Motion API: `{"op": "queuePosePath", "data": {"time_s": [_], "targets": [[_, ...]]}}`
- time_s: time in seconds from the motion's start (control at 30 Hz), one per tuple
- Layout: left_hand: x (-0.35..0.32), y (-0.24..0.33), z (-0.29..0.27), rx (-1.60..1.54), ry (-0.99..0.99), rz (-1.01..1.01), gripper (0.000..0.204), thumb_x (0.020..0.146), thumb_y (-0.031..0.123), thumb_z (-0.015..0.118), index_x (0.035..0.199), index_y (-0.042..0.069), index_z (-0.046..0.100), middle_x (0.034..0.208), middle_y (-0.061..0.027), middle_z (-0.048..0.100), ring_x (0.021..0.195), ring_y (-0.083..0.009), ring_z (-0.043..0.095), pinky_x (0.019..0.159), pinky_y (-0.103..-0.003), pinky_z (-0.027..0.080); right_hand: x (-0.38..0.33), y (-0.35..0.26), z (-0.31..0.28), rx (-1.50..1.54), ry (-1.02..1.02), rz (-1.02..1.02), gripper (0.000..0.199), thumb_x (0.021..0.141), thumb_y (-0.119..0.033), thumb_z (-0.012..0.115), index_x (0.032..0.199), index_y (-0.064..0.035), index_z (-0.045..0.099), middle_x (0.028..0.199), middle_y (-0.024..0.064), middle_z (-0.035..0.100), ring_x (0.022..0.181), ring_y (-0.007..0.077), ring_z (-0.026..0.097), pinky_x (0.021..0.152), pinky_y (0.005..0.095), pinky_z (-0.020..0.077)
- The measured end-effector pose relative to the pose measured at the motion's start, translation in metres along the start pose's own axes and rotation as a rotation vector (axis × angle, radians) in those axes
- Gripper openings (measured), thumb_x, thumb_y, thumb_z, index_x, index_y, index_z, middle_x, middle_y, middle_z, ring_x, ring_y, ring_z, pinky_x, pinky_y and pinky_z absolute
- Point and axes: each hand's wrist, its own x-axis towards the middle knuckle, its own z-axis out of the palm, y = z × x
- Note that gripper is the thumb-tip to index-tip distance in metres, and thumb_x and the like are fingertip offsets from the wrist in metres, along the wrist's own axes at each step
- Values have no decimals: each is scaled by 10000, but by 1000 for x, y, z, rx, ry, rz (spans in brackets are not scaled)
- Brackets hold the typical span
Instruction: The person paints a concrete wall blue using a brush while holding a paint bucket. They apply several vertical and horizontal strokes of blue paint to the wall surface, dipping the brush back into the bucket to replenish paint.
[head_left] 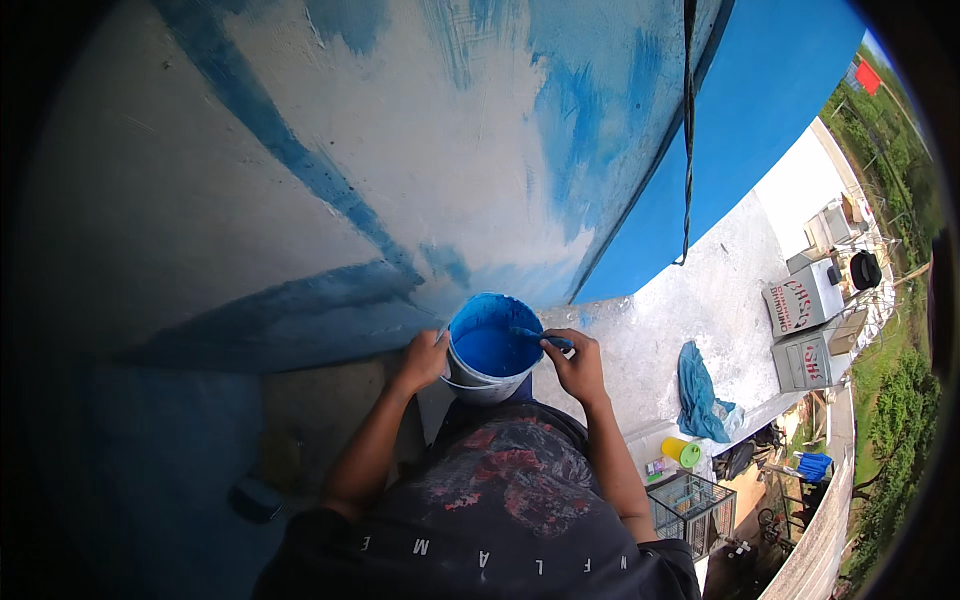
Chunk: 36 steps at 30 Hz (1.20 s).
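1. Nearest, in front of the dark shirt (475,490), the white bucket (488,390) stands mouth-up between the hands, blue paint (482,347) inside. What bears its base is hidden.
2. The left hand (424,360) grips the bucket's left rim and side. The bucket looks stiff and moderately heavy, its liquid load likely to slosh if tilted. The rim gives firm purchase, though its wet inner wall would be slippery; a second hold beneath would steady it.
3. The right hand (578,364) is closed around the handle of the paintbrush (553,341), whose head is over the bucket's mouth; whether the bristles touch paint, I cannot tell. The brush should be light, its handle rigid, its bristles soft; it is best pinched on a dry part of the handle.
4. Beyond is the patchy blue-and-white wall (410,130).
5. Farther right lie a crumpled blue cloth (702,396), then pale boxes (803,300).
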Motion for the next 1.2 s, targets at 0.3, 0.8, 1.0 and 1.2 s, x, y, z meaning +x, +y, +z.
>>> {"op": "queuePosePath", "data": {"time_s": [0.3,0.8,1.0,1.2], "targets": [[3,17,0,320,87,-75,310,1080,125,445,999,-36,699,731,-168,754,643,-298,760,682,-436,606,0,16,-16,469,37,222,242,1016,-158,743,1167,31,750,916,114,768,807,186,720,750,311,544],[-59,155,-55,583,465,174,274,1012,69,627,1257,-4,727,977,-243,787,881,-407,777,840,-489,615,35,-44,-42,1028,80,-144,172,1095,-185,612,1176,-34,610,970,126,724,917,275,751,802,365,545],[-73,188,-108,745,673,414,387,965,36,703,1351,15,697,1071,-227,795,900,-368,794,848,-454,638,103,-167,-65,738,315,-433,189,1043,-158,688,1031,30,696,915,135,731,884,231,725,847,350,542],[-70,205,-178,905,1014,672,530,865,-67,795,1366,53,669,1095,-169,779,1005,-323,772,830,-418,651,157,-267,-64,428,521,-864,269,987,-42,718,1249,8,749,1062,153,754,884,220,720,811,340,548]]}}
